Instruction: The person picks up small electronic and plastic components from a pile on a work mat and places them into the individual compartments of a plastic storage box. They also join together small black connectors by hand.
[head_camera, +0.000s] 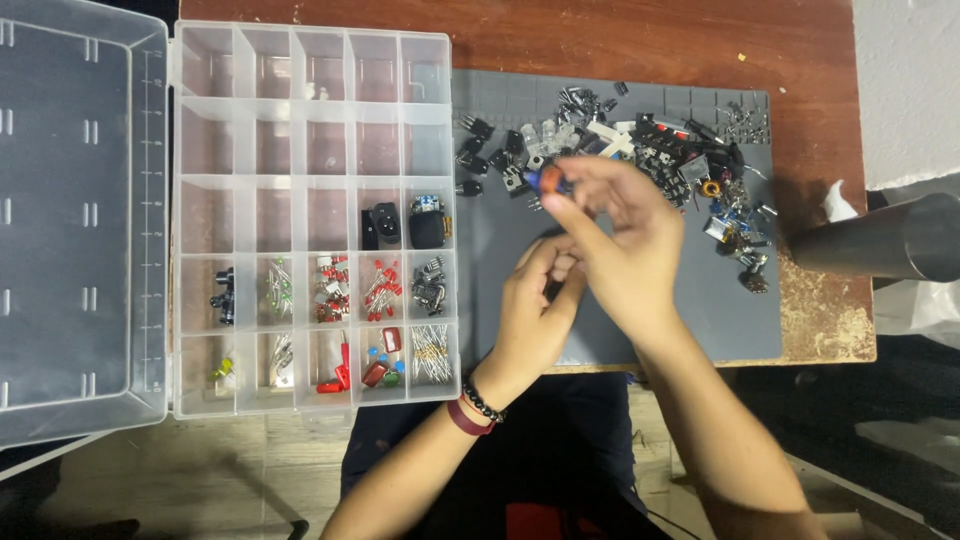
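Reddish wooden table (640, 40) carried a grey work mat (500, 250), and from the head camera I watched both hands meet above that mat. The right hand (620, 245) was pinched closed on a small orange-and-blue component (549, 180), held at the fingertips just above the mat's upper middle. The left hand (535, 310) sat beneath it, fingers curled narrow against the right palm; I could not tell whether it held anything. That little part looked light, rigid and easy to drop, with thin legs likely to bend, so its body seemed the safest place to grip. A heap of loose parts (650, 150) lay scattered along the mat's far edge, black, clear and metallic pieces touching one another. To the left stood a clear compartment box (310, 60) with its lid (80, 220) swung open. Its upper rows looked mostly bare; lower cells held black plugs (400, 225), red LEDs (380, 285), resistors (430, 350) and a red-handled piece (335, 375)
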